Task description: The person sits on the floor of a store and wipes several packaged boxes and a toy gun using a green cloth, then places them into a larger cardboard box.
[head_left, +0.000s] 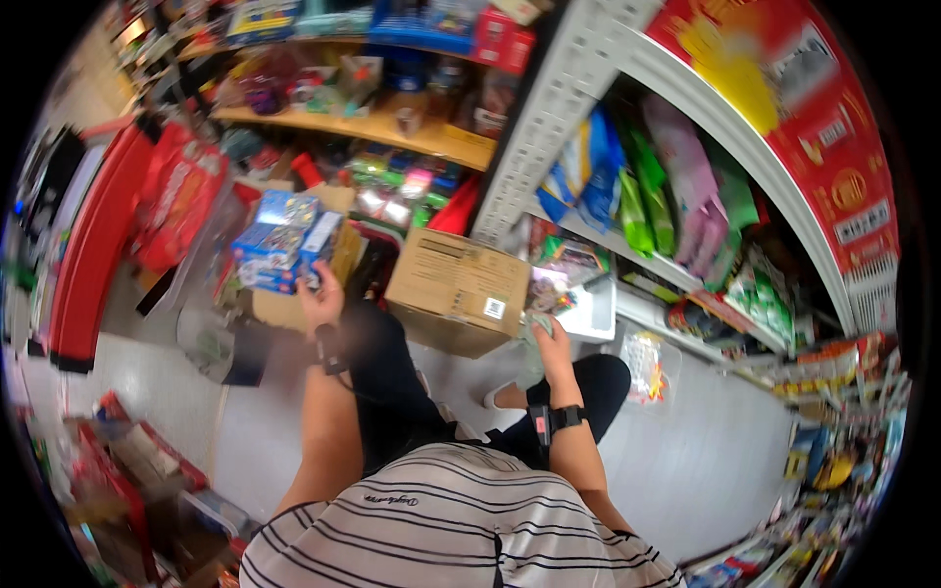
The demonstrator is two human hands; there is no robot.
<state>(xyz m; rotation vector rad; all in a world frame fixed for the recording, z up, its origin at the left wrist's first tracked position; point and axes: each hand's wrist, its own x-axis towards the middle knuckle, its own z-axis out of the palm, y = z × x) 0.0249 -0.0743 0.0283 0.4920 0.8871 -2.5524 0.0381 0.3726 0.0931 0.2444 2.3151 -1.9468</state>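
Observation:
Several small blue boxes (279,230) with printed pictures are stacked in an open cardboard box (278,311) at the left. My left hand (321,299) is at the lower right corner of that stack, its fingers bent against one of the blue boxes. In my right hand (554,350) is a crumpled pale green cloth (532,345), pinched by closed fingers. The cloth hangs beside the right edge of a closed brown carton (459,291), which stands on the floor between the two hands.
Wooden shelves (363,127) with small goods rise ahead. A white metal rack (549,127) holds colourful bags at the right. Close to my right hand are a white bin (594,309) and a clear package (645,365) on the floor. A red bag (181,196) hangs at the left.

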